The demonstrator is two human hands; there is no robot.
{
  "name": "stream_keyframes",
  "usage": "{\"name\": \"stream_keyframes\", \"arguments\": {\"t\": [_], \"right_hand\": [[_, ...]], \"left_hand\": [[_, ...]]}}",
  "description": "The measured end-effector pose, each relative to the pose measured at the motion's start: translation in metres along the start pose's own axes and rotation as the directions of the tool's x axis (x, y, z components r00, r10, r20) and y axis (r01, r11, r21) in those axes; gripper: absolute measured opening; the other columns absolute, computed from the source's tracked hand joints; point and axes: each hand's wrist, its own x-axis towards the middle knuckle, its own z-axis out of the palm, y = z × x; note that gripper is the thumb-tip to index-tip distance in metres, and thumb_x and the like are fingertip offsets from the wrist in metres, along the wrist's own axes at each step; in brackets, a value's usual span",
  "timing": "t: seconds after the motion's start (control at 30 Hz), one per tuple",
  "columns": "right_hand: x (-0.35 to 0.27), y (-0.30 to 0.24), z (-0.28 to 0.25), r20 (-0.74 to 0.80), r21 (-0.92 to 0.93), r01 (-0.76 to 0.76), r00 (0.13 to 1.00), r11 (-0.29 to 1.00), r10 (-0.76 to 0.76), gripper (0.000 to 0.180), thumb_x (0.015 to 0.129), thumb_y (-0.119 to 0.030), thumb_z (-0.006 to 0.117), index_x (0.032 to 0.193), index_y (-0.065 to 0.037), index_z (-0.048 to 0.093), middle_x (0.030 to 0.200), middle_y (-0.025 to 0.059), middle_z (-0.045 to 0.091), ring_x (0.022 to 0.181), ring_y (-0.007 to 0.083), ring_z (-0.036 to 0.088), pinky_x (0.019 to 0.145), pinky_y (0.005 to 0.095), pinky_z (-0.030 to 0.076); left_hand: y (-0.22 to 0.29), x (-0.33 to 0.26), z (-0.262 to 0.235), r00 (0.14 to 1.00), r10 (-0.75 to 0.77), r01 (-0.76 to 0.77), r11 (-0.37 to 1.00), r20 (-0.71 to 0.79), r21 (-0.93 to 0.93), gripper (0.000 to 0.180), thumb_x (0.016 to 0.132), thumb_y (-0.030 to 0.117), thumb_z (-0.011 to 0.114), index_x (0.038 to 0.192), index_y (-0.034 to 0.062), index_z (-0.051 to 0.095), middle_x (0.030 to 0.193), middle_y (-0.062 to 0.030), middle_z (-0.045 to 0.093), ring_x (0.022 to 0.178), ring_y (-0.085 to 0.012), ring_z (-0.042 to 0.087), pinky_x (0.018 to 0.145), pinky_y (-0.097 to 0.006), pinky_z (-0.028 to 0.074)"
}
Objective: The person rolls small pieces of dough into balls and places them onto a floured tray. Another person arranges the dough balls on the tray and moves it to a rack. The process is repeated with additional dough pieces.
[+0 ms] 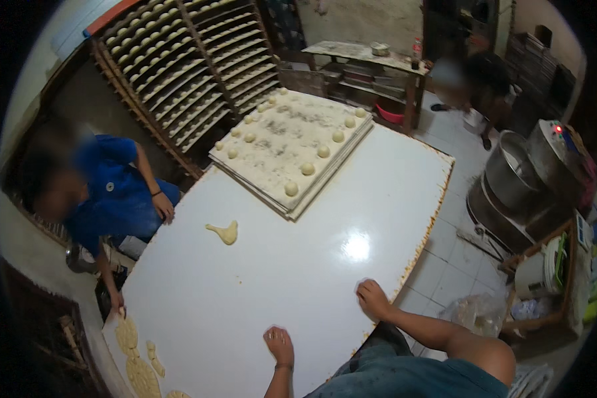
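On the white tabletop (298,265), my left hand (280,346) rests palm down near the front, its fingers curled under. To its right, close to the table's chipped edge, my right hand (373,298) is cupped in the same way. Whatever lies beneath either palm is hidden. Farther off, left of the middle, sits a loose piece of dough (227,233) with a thin tail. Beyond it, a stack of floured boards (278,142) carries round dough balls (291,189) along its sides.
A person in a blue shirt (116,192) stands at the left edge, one hand by flattened, cut dough (141,377). A tall rack (189,73) of dough balls stands behind. Another person (487,79) bends near a steel mixer (514,166) at right. A wooden shelf (544,278) holds containers.
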Motion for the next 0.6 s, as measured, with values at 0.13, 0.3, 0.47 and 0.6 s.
{"name": "stream_keyframes", "arguments": {"t": [0.13,0.3,0.47,0.6], "right_hand": [[0.023,0.034,-0.027,-0.077,-0.107,-0.018,0.997,0.994,0.009,0.007,0.075,0.0,0.064,0.079,-0.001,0.059,0.089,0.0151,0.06,0.089,0.0338,0.055,0.081,0.0428,0.046],[0.019,0.006,0.026,-0.089,0.022,-0.154,0.984,0.988,0.155,0.009,0.072,0.0,0.065,0.078,0.0,0.059,0.086,0.0164,0.06,0.085,0.0349,0.056,0.078,0.0414,0.047],[0.017,0.038,-0.015,0.041,-0.102,0.014,0.999,0.995,-0.01,0.007,0.072,-0.002,0.067,0.075,-0.002,0.061,0.087,0.0127,0.062,0.09,0.0329,0.058,0.08,0.0391,0.046],[0.041,0.003,0.032,-0.078,-0.005,-0.155,0.985,0.988,0.154,0.008,0.071,0.0,0.066,0.077,0.0,0.061,0.089,0.0149,0.062,0.089,0.0339,0.058,0.083,0.0406,0.047]], "left_hand": [[-0.047,0.024,-0.014,0.971,-0.183,0.196,0.978,-0.154,0.075,0.007,0.086,-0.001,0.054,0.08,-0.0008,0.058,0.092,-0.0154,0.06,0.09,-0.0324,0.054,0.086,-0.044,0.042],[0.011,0.028,-0.002,0.93,-0.367,0.367,0.925,0.019,-0.1,0.007,0.084,0.004,0.058,0.082,-0.0022,0.06,0.092,-0.0148,0.06,0.09,-0.0307,0.054,0.08,-0.04,0.047],[-0.053,0.004,-0.023,0.926,-0.344,0.352,0.936,-0.156,0.024,0.005,0.082,0.004,0.06,0.082,-0.0005,0.062,0.086,-0.0145,0.058,0.091,-0.031,0.053,0.082,-0.042,0.046],[-0.017,0.043,0.012,0.872,-0.43,0.404,0.902,-0.235,-0.153,0.008,0.082,0.007,0.065,0.083,-0.0006,0.062,0.094,-0.0159,0.062,0.095,-0.0313,0.054,0.085,-0.041,0.045]]}}
